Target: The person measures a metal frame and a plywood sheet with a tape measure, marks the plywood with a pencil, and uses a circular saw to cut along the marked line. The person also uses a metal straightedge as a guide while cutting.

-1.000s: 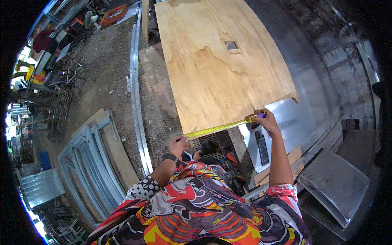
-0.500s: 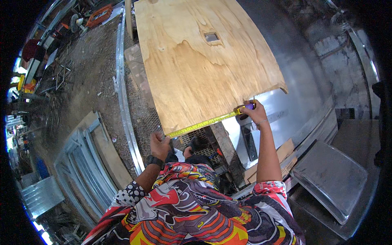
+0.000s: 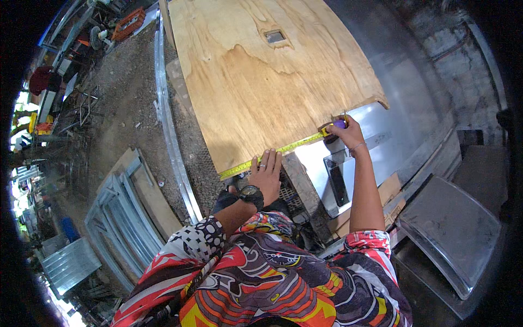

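Note:
A plywood sheet (image 3: pixel 261 82) with a small rectangular cutout lies in front of me. Along its near edge runs the yellow blade of a tape measure (image 3: pixel 297 144), reaching to the sheet's near left corner. My right hand (image 3: pixel 347 133) grips the tape's purple and yellow case near the right part of that edge. My left hand (image 3: pixel 266 175), with a ring and a black wristwatch, rests its outstretched fingers on the blade and the sheet's edge, left of the middle.
Beneath the plywood, a shiny metal sheet (image 3: pixel 403 103) extends to the right. A dark curved panel (image 3: pixel 452 229) lies at the lower right. Long metal channels (image 3: pixel 166 114) run along the gravel floor on the left, near stacked metal frames (image 3: pixel 128 212).
My left hand has left the sheet's near left corner and moved right, now flat on the blade. My right hand still holds the tape case at much the same spot.

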Demonstrator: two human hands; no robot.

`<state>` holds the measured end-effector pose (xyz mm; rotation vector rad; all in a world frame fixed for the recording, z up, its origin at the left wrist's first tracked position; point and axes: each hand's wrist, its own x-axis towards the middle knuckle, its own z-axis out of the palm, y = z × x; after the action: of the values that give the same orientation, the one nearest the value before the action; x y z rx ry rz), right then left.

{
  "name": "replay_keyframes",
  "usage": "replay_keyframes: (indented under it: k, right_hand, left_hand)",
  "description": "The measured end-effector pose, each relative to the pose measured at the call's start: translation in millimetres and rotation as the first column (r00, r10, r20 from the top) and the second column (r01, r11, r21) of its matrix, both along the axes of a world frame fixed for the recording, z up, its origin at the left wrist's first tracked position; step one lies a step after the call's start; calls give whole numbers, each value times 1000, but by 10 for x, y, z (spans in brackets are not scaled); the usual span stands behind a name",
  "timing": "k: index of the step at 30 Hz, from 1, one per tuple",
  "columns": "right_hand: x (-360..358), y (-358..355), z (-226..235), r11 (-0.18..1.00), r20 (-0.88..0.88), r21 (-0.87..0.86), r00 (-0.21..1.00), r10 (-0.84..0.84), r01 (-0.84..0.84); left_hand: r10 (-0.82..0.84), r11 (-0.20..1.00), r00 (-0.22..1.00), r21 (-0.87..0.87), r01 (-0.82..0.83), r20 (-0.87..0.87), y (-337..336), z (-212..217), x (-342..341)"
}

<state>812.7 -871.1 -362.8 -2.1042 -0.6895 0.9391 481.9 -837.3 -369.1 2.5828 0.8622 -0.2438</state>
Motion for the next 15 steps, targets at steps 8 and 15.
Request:
replay_keyframes:
  k: [8,15]
  right_hand:
    - [2,-46,94,999,-42,-32,999,4,-5]
    - [-22,-17,160,1000,6,-23,1000,-15,15]
  left_hand:
    - [97,993,995,58,-99,40,-40,57,97]
    - [168,976,986,145,-164,-18,-157,-89,235]
